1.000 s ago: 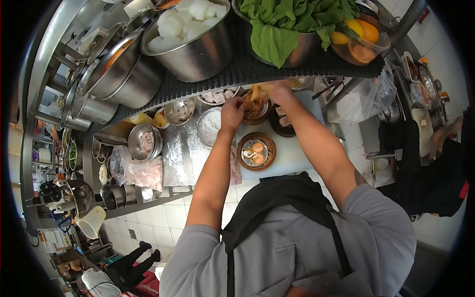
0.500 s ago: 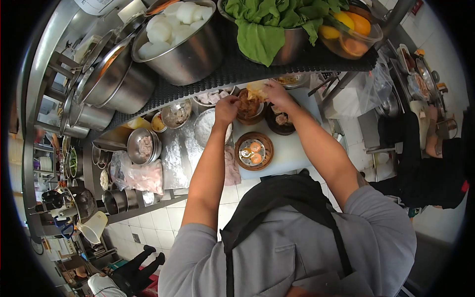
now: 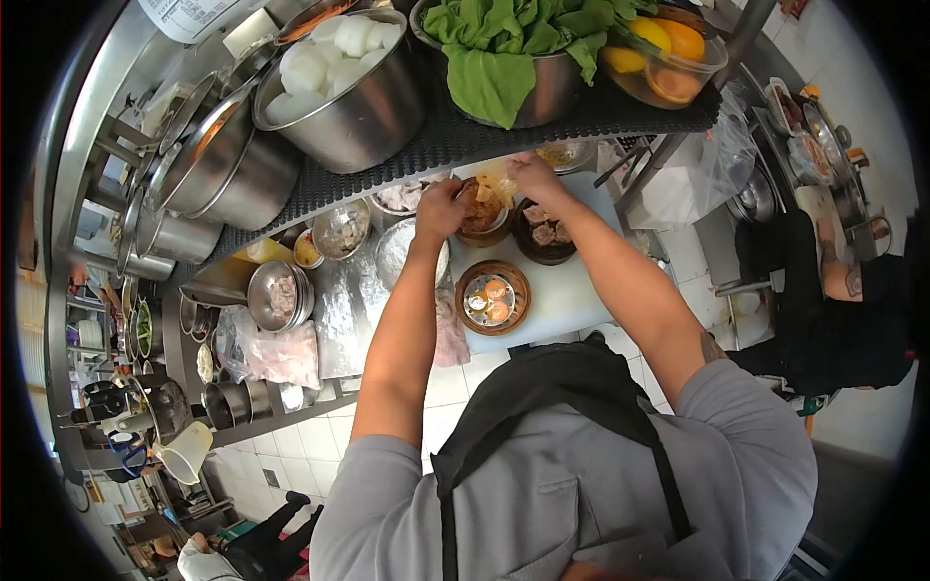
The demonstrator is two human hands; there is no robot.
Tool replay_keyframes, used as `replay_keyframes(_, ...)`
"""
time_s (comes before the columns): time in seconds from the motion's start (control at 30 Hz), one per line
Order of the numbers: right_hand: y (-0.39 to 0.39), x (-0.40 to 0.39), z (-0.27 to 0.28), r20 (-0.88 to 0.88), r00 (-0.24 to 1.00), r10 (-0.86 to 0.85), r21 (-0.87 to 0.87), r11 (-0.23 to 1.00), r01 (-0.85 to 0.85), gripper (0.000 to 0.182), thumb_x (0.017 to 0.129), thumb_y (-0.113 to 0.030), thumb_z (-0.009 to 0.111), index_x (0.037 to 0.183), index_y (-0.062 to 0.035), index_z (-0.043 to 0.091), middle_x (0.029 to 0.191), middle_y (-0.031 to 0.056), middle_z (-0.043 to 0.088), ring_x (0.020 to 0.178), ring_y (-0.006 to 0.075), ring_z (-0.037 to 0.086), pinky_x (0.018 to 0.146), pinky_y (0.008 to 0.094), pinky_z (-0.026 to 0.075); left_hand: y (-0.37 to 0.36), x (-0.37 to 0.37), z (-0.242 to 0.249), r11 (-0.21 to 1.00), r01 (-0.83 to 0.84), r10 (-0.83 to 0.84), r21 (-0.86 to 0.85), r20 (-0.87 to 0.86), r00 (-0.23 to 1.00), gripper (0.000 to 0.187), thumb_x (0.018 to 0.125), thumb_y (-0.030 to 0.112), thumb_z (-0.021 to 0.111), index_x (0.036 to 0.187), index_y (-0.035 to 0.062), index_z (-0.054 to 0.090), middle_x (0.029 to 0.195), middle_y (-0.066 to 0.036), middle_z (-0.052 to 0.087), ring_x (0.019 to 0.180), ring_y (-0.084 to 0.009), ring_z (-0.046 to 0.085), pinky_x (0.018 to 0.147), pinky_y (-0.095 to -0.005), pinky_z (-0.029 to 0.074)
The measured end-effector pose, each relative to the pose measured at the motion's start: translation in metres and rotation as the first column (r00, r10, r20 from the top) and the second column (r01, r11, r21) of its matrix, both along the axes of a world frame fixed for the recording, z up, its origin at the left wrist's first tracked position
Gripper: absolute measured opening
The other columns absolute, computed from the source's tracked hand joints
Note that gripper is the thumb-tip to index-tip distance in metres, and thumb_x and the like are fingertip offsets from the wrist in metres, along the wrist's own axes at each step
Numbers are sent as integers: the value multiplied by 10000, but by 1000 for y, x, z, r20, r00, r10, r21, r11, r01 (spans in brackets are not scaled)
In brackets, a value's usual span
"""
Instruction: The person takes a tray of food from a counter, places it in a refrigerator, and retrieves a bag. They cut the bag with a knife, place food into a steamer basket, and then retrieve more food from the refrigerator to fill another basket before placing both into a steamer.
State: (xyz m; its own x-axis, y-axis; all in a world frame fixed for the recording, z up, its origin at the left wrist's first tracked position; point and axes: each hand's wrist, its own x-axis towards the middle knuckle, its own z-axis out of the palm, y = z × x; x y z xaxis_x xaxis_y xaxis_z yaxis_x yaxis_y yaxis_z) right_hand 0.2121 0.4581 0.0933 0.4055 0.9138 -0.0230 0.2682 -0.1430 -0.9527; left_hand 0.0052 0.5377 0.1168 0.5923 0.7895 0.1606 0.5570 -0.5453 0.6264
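Observation:
My left hand [image 3: 441, 207] and my right hand [image 3: 528, 175] are both over a small bamboo steamer basket [image 3: 483, 228] at the far side of the white cutting board [image 3: 567, 290]. Together they pinch a piece of yellowish-brown food [image 3: 481, 201] in that basket. Right of it stands a dark steamer basket with chunks of meat [image 3: 542, 232]. Nearer to me is a third steamer basket [image 3: 492, 297] holding orange-topped dumplings.
A shelf with a black mat [image 3: 455, 136] overhangs the counter, carrying metal pots [image 3: 339, 87], a bowl of green leaves [image 3: 504, 48] and a tub of oranges [image 3: 668, 58]. Small metal bowls [image 3: 281, 295] and foil [image 3: 339, 300] lie left. Another person [image 3: 852, 300] stands at right.
Both hands stay together on the food at the far basket; the view has tilted slightly, so everything sits a little higher and further left in the frame.

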Motion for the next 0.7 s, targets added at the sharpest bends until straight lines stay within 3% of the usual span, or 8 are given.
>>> replay_keyframes(0.07, -13, 2, 3, -356, 932, -72, -53, 997, 56, 271, 940, -283, 580, 1111, -74, 591, 968, 85, 652, 879, 215, 649, 776, 414, 509, -2, 12, -4, 997, 4, -6, 74, 25, 1000, 368, 819, 373, 683, 1014, 63, 722, 1055, -191, 676, 1004, -389, 622, 907, -450, 496)
replay_keyframes(0.1, -19, 2, 5, -517, 849, -109, -86, 994, 75, 273, 944, -297, 580, 1128, -96, 592, 992, 53, 647, 875, 182, 642, 779, 408, 512, -8, 18, 0, 996, 6, -1, 90, -59, 998, 379, 817, 381, 680, 1024, 67, 722, 1088, -176, 667, 1042, -383, 602, 922, -460, 487)
replay_keyframes(0.2, -25, 12, -14, -675, 738, -25, -27, 1000, 10, 251, 975, -289, 551, 1174, -135, 566, 1072, 29, 644, 876, 198, 656, 781, 427, 532, -24, 36, 16, 991, 26, 9, 131, -264, 964, 411, 808, 401, 677, 1063, 81, 715, 1175, -132, 641, 1147, -360, 539, 972, -493, 444)
replay_keyframes(0.3, -36, 13, -7, -784, 609, -118, -24, 987, 161, 224, 1014, -210, 500, 1180, -67, 548, 1087, 72, 674, 953, 223, 683, 790, 405, 571, -36, 41, 30, 976, 101, -21, 191, -379, 925, 451, 793, 413, 685, 1120, 103, 692, 1211, -94, 630, 1208, -332, 489, 1024, -531, 374)
replay_keyframes(0.4, -52, 14, 0, -767, 640, -45, -5, 998, 65, 225, 1017, -198, 485, 1191, -66, 542, 1108, 90, 670, 987, 237, 685, 812, 401, 580, -41, 46, 15, 938, 210, -51, 275, -489, 871, 477, 788, 423, 683, 1160, 125, 667, 1197, -77, 641, 1213, -307, 485, 1048, -558, 320)
replay_keyframes(0.57, -79, 10, 20, -720, 675, -161, 12, 970, 244, 261, 1009, -184, 514, 1231, -48, 533, 1092, 60, 647, 944, 194, 654, 770, 342, 553, -50, 58, 31, 901, 325, -64, 289, -651, 756, 471, 810, 417, 657, 1212, 171, 633, 1216, -72, 641, 1214, -275, 488, 1038, -550, 317)
replay_keyframes(0.7, -136, 12, 33, -713, 680, -173, 39, 958, 284, 364, 997, -152, 541, 1334, -24, 493, 1095, 48, 616, 945, 167, 609, 776, 332, 518, -42, 61, 12, 885, 350, -82, 307, -638, 766, 429, 818, 376, 642, 1194, 170, 633, 1192, -85, 649, 1210, -290, 497, 1035, -557, 322)
